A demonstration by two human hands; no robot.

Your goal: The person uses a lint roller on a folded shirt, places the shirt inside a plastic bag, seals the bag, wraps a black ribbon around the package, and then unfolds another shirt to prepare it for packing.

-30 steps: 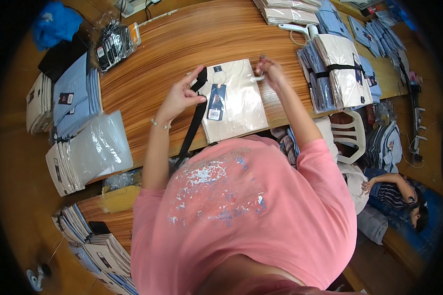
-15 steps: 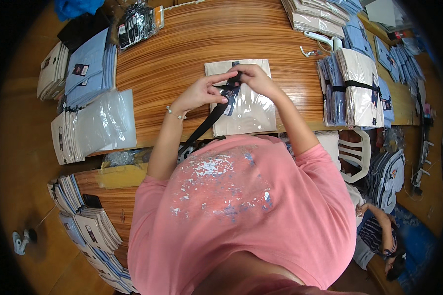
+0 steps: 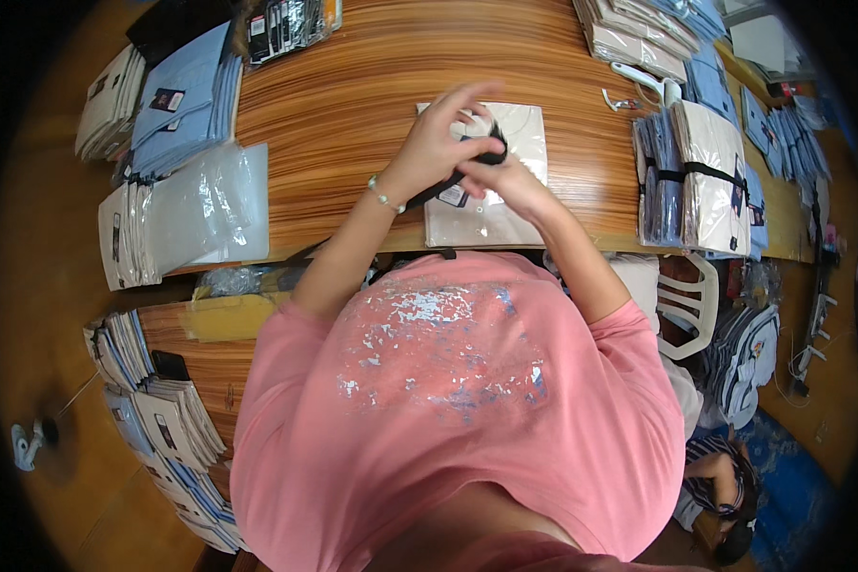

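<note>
A beige folded shirt (image 3: pixel 494 227) in a clear plastic bag, with a dark tag, lies flat on the table before me. Above it my hands meet on a black strap (image 3: pixel 433 197), whose tail runs down toward the table's near edge. My left hand (image 3: pixel 439 141) has its thumb against the strap while its other fingers reach up, somewhat blurred. My right hand (image 3: pixel 507 181) comes in from the right, its fingers bent around the strap below the left thumb. Part of the strap and most of the tag are hidden by the hands.
Bagged blue shirts (image 3: pixel 183 100) and a stack of clear bags (image 3: pixel 221 205) stand at left. A strapped beige bundle (image 3: pixel 710 210) stands at right, near a white-handled tool (image 3: pixel 639 76). Behind it are a white chair (image 3: pixel 701 305) and another person (image 3: pixel 720 477).
My left hand has lifted and opened its upper fingers, and my right hand has come down toward me beneath it. The strap has moved with them. The whole view has shifted slightly.
</note>
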